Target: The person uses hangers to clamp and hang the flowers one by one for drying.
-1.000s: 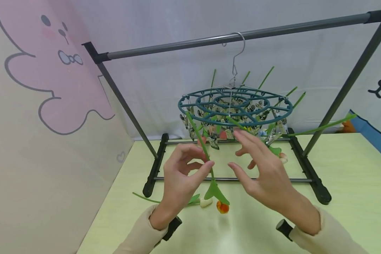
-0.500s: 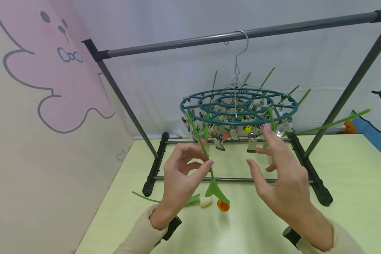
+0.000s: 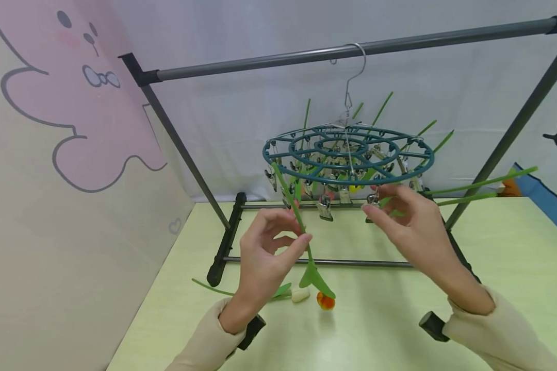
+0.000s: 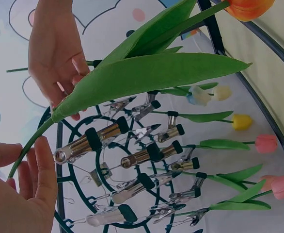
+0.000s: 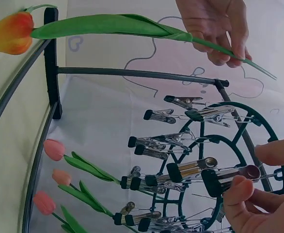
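Note:
An artificial orange tulip (image 3: 326,300) hangs flower-down, its green stem pinched between the thumb and fingers of my left hand (image 3: 269,263). In the left wrist view its long green leaves (image 4: 147,73) spread away from that hand. A round dark-green clip hanger (image 3: 278,178) hangs from a metal hook, with metal clips round its rings. My right hand (image 3: 413,226) is at its near right rim, thumb and fingers about one clip (image 3: 373,200). In the right wrist view a fingertip touches this clip's (image 5: 227,178) handle end. Several tulips hang in other clips, such as a yellow tulip (image 4: 242,122).
The hanger's hook sits on the grey bar (image 3: 260,65) of a black-footed stand on the pale table (image 3: 167,319). A white tulip (image 3: 300,294) lies on the table behind my left hand. Green stems (image 3: 482,181) stick out past the hanger's right side.
My right hand has moved right along the hanger's rim and come in on a clip. A stem beside it has swung round to the right. My left hand keeps the tulip in place.

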`<control>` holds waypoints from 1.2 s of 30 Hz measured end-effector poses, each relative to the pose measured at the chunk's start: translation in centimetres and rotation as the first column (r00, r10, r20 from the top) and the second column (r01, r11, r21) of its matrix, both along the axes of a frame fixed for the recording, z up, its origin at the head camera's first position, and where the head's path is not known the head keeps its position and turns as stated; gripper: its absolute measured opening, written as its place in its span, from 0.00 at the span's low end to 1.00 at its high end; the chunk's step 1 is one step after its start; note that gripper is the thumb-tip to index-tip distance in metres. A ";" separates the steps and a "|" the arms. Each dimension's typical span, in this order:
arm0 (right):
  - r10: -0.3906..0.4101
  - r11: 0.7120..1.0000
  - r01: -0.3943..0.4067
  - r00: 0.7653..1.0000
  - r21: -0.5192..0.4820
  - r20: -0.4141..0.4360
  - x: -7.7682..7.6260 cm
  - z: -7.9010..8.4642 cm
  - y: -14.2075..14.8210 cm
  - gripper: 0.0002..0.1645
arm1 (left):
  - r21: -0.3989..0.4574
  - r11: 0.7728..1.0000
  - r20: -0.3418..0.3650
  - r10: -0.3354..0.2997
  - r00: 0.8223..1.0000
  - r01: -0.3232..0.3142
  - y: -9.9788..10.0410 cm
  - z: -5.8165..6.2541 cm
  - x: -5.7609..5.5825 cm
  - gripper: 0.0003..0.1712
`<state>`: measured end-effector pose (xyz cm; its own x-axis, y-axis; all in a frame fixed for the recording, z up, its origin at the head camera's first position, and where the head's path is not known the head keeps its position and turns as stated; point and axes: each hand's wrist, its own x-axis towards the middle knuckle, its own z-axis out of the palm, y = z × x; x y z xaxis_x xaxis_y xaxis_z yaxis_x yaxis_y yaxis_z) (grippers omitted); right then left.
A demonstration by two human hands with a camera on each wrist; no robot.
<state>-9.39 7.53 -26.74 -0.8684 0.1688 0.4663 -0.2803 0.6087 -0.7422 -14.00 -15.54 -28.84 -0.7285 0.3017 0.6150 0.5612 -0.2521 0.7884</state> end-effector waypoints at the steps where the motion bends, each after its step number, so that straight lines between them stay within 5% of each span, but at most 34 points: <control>1: 0.017 0.999 -0.017 1.000 -0.029 0.004 -0.1 0.1 0.2 0.18 | 0.000 1.000 -0.001 -0.001 1.000 0.001 0.0 0.0 0.0 0.17; 9: 0.110 0.992 -0.103 0.989 -0.069 0.100 0.0 1.3 1.3 0.14 | -0.010 1.000 0.003 0.009 1.000 -0.009 0.0 -0.1 -0.2 0.17; 14: 0.166 0.986 -0.156 0.957 -0.060 0.237 0.0 1.9 2.1 0.19 | -0.001 1.000 0.011 0.011 1.000 -0.010 0.1 0.0 -0.4 0.17; 18: 0.220 0.975 -0.206 0.939 -0.078 0.266 -0.3 1.9 2.5 0.19 | 0.008 1.000 0.024 0.015 1.000 -0.015 0.2 0.1 -0.6 0.17; 29: 0.221 0.972 -0.229 0.968 0.061 0.115 -0.3 1.0 2.8 0.11 | 0.037 0.999 0.036 -0.003 0.999 0.002 0.5 0.5 -1.2 0.17; 36: 0.210 0.977 -0.211 0.977 0.039 0.029 0.0 0.8 2.5 0.06 | 0.038 0.999 0.024 -0.003 1.000 0.002 0.9 0.9 -1.6 0.18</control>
